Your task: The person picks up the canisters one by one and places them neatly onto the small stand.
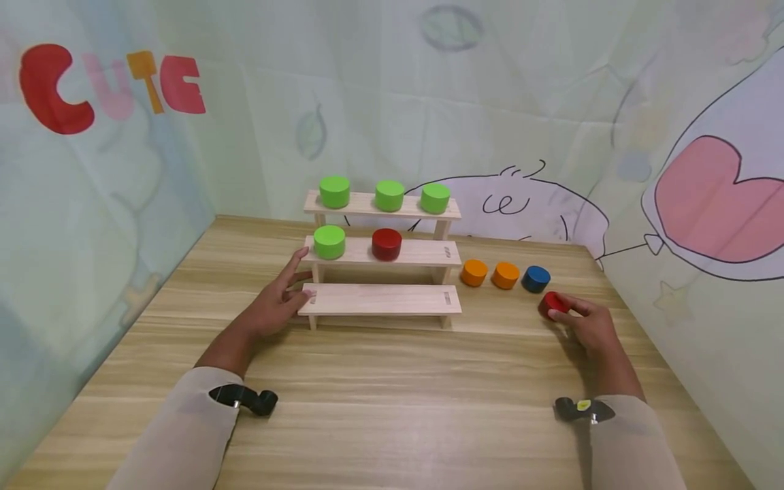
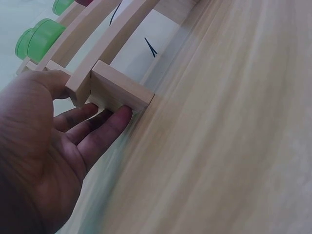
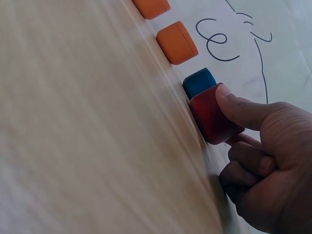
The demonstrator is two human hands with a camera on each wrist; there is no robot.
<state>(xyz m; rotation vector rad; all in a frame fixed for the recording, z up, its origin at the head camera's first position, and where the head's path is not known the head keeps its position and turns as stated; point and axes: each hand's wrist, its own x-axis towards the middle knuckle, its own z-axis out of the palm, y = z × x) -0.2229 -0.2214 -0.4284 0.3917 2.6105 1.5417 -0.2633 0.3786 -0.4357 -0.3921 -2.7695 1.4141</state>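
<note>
A three-step wooden display rack (image 1: 380, 299) stands on the table. At its left end, my left hand (image 1: 275, 306) holds the lowest shelf, with the thumb on the plank's end and the other fingers beside the leg. My right hand (image 1: 591, 323) pinches a red round block (image 3: 214, 117) between thumb and fingers, close to the tabletop at the right. Three green round blocks (image 1: 389, 196) sit on the top shelf. On the middle shelf are one green block (image 1: 329, 243) at the left and another red block (image 1: 386, 245) near the centre.
Right of the rack, two orange round blocks (image 1: 505, 275) and a blue round block (image 1: 536, 279) lie in a row, the blue one nearest my right hand. A printed cloth backdrop (image 1: 367, 88) rises behind the wood-grain table (image 1: 416, 408) and along both sides.
</note>
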